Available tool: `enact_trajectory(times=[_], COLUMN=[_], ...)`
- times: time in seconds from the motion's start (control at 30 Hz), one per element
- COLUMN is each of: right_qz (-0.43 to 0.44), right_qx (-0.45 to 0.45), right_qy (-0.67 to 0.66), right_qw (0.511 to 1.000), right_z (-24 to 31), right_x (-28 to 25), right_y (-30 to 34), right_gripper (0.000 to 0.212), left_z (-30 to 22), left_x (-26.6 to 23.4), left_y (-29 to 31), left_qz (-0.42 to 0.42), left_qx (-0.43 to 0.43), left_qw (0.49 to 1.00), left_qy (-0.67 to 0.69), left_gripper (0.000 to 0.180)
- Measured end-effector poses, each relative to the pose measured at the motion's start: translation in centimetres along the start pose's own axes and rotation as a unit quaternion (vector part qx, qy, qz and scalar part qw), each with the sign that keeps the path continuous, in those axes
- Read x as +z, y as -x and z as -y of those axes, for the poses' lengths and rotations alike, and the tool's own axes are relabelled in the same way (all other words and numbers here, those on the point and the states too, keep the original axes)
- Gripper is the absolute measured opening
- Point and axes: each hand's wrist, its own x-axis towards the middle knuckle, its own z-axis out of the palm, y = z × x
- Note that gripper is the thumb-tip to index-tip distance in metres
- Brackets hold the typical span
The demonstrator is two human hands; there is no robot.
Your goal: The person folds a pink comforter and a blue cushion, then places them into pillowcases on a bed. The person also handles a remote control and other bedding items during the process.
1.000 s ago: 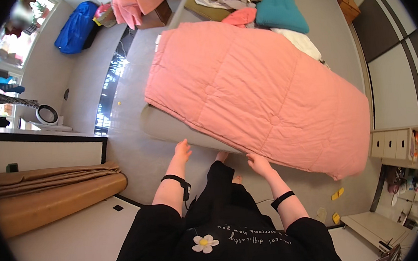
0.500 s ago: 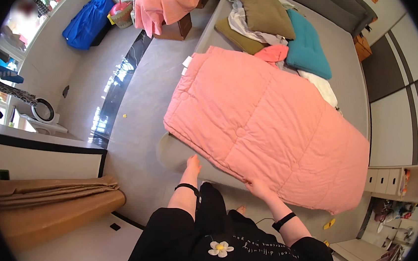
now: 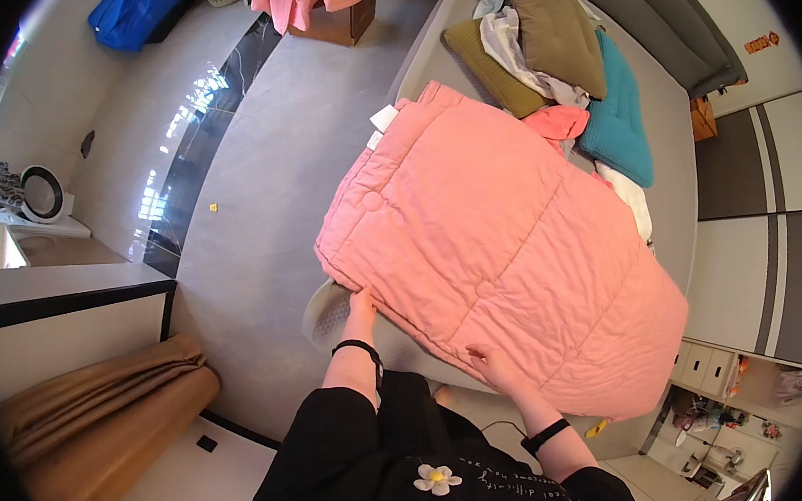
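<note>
A thick pink quilt (image 3: 512,212), folded in layers and stitched with round tufts, lies across the foot of the bed. My left hand (image 3: 362,303) is at its near left edge, fingers closed on the fabric there; the fingertips are partly hidden. Farther right, my right hand (image 3: 494,364) rests on top of the quilt just inside the near edge, its fingers apart and holding nothing. White labels (image 3: 380,123) stick out from the quilt's far left corner.
Olive pillows (image 3: 549,32), a teal cushion (image 3: 620,117) and crumpled bedding lie near the grey headboard (image 3: 675,7). Left of the bed is grey floor (image 3: 257,234). A brown box (image 3: 333,23) under pink cloth stands at the back. A brown rolled mat (image 3: 130,427) is at the left.
My left hand has moved forward from beside the bed onto the quilt's edge. My right hand has come off the edge onto the quilt's top. The view has shifted.
</note>
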Motion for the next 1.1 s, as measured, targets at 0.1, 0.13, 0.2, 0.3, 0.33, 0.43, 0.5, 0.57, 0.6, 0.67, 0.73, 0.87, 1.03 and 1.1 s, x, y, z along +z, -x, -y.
enact_trajectory(times=[0.1, 0.13, 0.2, 0.3, 0.33, 0.43, 0.5, 0.57, 0.6, 0.67, 0.73, 0.87, 1.03, 1.1], right_qz=[-0.003, -0.001, 0.004, 0.048, 0.051, 0.047, 0.036, 0.04, 0.04, -0.027, -0.064, -0.127, -0.053, -0.077], right_qx=[0.009, 0.012, 0.012, 0.035, 0.028, 0.007, -0.009, -0.057, -0.081, -0.162, -0.192, -0.197, -0.225, -0.262], right_qy=[0.008, 0.007, 0.003, 0.045, 0.05, 0.034, -0.017, -0.082, -0.115, -0.083, -0.135, -0.334, -0.226, -0.134], right_qw=[1.0, 1.0, 1.0, 0.997, 0.997, 0.998, 0.999, 0.994, 0.989, 0.983, 0.97, 0.913, 0.946, 0.953], right_z=[0.1, 0.0, 0.4, 1.6, 2.1, 3.5, 4.6, 8.4, 10.6, 14.2, 20.7, 24.2, 20.4, 20.9], right_x=[-0.5, -0.7, -0.6, -0.6, -0.5, -0.2, 0.1, -0.7, -1.2, -1.0, -1.6, 0.1, 1.4, 2.1], right_y=[-1.2, -1.4, -2.0, -2.5, -2.6, -3.2, -4.3, -5.5, -6.0, -6.9, -6.0, -7.0, -8.1, -6.2], right_gripper=[0.029, 0.029, 0.03, 0.03, 0.03, 0.031, 0.035, 0.043, 0.047, 0.056, 0.058, 0.044, 0.034, 0.036], left_z=[-2.0, -2.6, -3.8, -6.1, -7.1, -10.4, -12.1, -12.3, -12.1, -12.0, -10.9, -10.0, -13.9, -16.8], left_x=[0.0, 0.0, -0.1, -0.4, -0.9, -1.1, 0.7, 2.3, 3.2, 5.2, 5.4, 4.4, 3.5, 1.9], left_y=[-0.6, -1.1, -1.7, -2.3, -2.3, 0.1, 4.4, 9.2, 12.0, 19.5, 23.6, 26.3, 28.5, 27.6], left_qz=[0.008, 0.034, 0.063, 0.077, 0.114, 0.168, 0.123, 0.135, 0.141, 0.168, 0.235, 0.352, 0.404, 0.404], left_qx=[0.042, 0.072, 0.098, 0.079, 0.055, 0.052, 0.149, 0.261, 0.314, 0.367, 0.386, 0.41, 0.211, 0.077], left_qw=[0.996, 0.991, 0.981, 0.97, 0.962, 0.951, 0.964, 0.955, 0.939, 0.912, 0.885, 0.811, 0.89, 0.912], left_qy=[0.072, 0.107, 0.152, 0.217, 0.243, 0.256, 0.182, 0.047, -0.023, -0.077, -0.108, -0.224, -0.023, 0.0], left_gripper=[0.051, 0.051, 0.052, 0.054, 0.055, 0.053, 0.049, 0.044, 0.041, 0.036, 0.034, 0.033, 0.04, 0.055])
